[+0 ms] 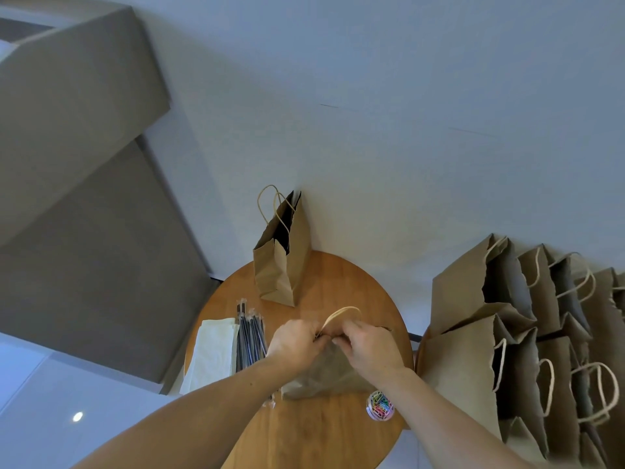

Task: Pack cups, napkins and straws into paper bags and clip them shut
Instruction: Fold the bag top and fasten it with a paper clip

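Brown paper bag (324, 374) at centre
My left hand (294, 343) and right hand (368, 350) pinch its top; napkins (213, 353), straws (250, 340) lie left, clips (380, 406) near right.

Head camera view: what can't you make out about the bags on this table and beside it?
Head view throughout.
- Contents of the front bag: its mouth is covered by the left hand and right hand.
- Any clip on its top: hidden under both hands.
- Interior of the standing bag: only dark shadow.
- The bags at right: cut off by the frame edge, count unclear.
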Motion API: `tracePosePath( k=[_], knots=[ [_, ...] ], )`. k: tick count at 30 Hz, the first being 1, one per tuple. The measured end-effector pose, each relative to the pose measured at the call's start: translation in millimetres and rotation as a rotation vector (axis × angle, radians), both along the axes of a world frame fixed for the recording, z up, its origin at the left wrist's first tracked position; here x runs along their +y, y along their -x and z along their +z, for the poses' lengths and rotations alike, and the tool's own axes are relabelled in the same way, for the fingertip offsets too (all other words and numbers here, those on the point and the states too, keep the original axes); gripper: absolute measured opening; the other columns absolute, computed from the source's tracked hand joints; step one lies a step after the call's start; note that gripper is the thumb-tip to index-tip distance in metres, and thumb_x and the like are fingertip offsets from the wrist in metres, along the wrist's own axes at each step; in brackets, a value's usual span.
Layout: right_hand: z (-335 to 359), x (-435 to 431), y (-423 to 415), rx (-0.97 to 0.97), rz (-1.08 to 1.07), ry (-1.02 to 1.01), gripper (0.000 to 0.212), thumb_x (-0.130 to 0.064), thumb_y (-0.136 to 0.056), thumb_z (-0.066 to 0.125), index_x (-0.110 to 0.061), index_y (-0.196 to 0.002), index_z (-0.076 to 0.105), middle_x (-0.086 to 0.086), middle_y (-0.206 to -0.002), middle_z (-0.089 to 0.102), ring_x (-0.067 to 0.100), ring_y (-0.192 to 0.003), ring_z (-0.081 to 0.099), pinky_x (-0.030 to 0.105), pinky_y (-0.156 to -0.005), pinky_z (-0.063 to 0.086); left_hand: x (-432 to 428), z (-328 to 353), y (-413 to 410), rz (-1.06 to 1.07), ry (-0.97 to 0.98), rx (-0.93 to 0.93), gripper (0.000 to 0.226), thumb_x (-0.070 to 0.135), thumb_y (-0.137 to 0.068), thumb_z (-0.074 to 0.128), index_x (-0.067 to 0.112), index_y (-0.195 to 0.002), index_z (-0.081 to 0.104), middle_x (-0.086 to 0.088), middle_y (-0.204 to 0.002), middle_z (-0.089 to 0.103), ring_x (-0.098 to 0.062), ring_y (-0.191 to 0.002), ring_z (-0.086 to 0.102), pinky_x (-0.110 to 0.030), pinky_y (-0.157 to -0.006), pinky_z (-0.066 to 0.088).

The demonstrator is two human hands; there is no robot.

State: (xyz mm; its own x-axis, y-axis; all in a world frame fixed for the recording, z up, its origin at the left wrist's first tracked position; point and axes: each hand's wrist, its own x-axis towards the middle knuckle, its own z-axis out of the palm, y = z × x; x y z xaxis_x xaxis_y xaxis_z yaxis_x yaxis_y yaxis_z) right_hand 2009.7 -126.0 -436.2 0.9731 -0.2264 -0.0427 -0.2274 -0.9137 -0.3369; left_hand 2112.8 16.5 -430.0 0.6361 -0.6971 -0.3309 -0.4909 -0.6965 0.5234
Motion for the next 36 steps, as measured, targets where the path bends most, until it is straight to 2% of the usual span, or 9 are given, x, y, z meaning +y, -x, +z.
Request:
tracePosePath(
  k=[7,10,12,15,19,22,27,33,36],
  knots=[
    [-2,-1,22,-0.347,0.08,-0.086,0.019,-0.026,-0.09,0.07,-0.018,-0.108,0.071,-0.008,-0.105,0.071,0.003,-0.071,0.061,0.025,-0.063,0.056,3,6,-9,0.036,0.084,0.082,0.016,0.033,-0.088,0.062,0.042,-0.076,0.057,0.014,-0.077,0.065,-0.005,-0.073,0.063,-0.018,-0.061,0.05],
    [-2,-16,37,-0.523,0.001,-0.084,0.015,-0.031,-0.09,0.064,-0.019,-0.096,0.069,-0.01,-0.098,0.065,-0.011,-0.063,0.045,0.012,-0.053,0.047,19,3,-16,0.088,0.073,0.065,0.024,0.036,-0.083,0.066,0.043,-0.106,0.063,0.024,-0.094,0.063,0.003,-0.086,0.059,-0.011,-0.067,0.045],
    [-3,-32,45,-0.439,-0.178,-0.128,0.027,-0.039,-0.088,0.064,-0.023,-0.11,0.061,-0.013,-0.106,0.056,-0.017,-0.068,0.044,0.005,-0.058,0.038,35,-4,-19,0.145,0.059,0.061,0.051,0.034,-0.079,0.071,0.04,-0.128,0.056,0.023,-0.111,0.059,0.002,-0.097,0.054,-0.013,-0.079,0.047],
    [-13,-51,54,-0.159,-0.349,-0.233,0.067,-0.038,-0.086,0.071,-0.03,-0.143,0.036,-0.021,-0.13,0.035,-0.009,-0.075,0.054,0.015,-0.067,0.045,54,-17,-19,0.221,0.011,0.162,0.07,0.024,-0.078,0.075,0.03,-0.142,0.047,0.012,-0.13,0.055,-0.004,-0.105,0.055,-0.017,-0.083,0.048],
    [-34,-54,54,0.097,-0.379,-0.533,0.055,-0.03,-0.093,0.066,-0.026,-0.143,0.044,-0.018,-0.132,0.051,0.002,-0.103,0.063,0.033,-0.093,0.053,62,-30,-12,0.303,0.027,0.28,0.051,0.013,-0.08,0.067,0.029,-0.128,0.063,0.008,-0.104,0.07,-0.008,-0.082,0.066,-0.02,-0.068,0.055],
    [-40,-49,49,0.105,-0.442,-0.563,0.023,-0.026,-0.098,0.058,-0.019,-0.12,0.061,-0.011,-0.097,0.068,0.002,-0.071,0.067,0.027,-0.078,0.054,61,-33,-9,0.318,-0.005,0.284,0.03,0.011,-0.086,0.061,0.025,-0.111,0.072,-0.002,-0.093,0.072,-0.022,-0.081,0.068,-0.033,-0.073,0.057],
    [-29,-39,43,0.043,-0.473,-0.478,0.017,-0.027,-0.101,0.054,-0.013,-0.094,0.06,-0.003,-0.08,0.068,0.0,-0.066,0.064,0.023,-0.064,0.047,71,-29,-8,0.392,0.039,0.273,0.02,0.02,-0.096,0.055,0.013,-0.081,0.067,0.0,-0.065,0.056,-0.013,-0.052,0.044,-0.026,-0.052,0.038],
    [-16,-11,44,-0.124,-0.488,-0.549,0.011,-0.031,-0.1,0.053,-0.027,-0.092,0.058,-0.004,-0.063,0.068,0.001,-0.067,0.064,0.031,-0.069,0.051,98,1,-6,0.473,0.228,0.319,0.019,0.029,-0.098,0.057,0.024,-0.083,0.067,0.008,-0.065,0.061,-0.009,-0.062,0.055,-0.015,-0.053,0.042],
    [-6,10,38,-0.204,-0.477,-0.552,0.01,-0.038,-0.1,0.051,-0.035,-0.091,0.056,-0.01,-0.066,0.069,0.003,-0.066,0.064,0.032,-0.067,0.051,120,26,-4,0.48,0.331,0.325,0.015,0.029,-0.099,0.055,0.023,-0.095,0.068,0.002,-0.088,0.069,-0.013,-0.082,0.062,-0.015,-0.066,0.047]
  ],
)
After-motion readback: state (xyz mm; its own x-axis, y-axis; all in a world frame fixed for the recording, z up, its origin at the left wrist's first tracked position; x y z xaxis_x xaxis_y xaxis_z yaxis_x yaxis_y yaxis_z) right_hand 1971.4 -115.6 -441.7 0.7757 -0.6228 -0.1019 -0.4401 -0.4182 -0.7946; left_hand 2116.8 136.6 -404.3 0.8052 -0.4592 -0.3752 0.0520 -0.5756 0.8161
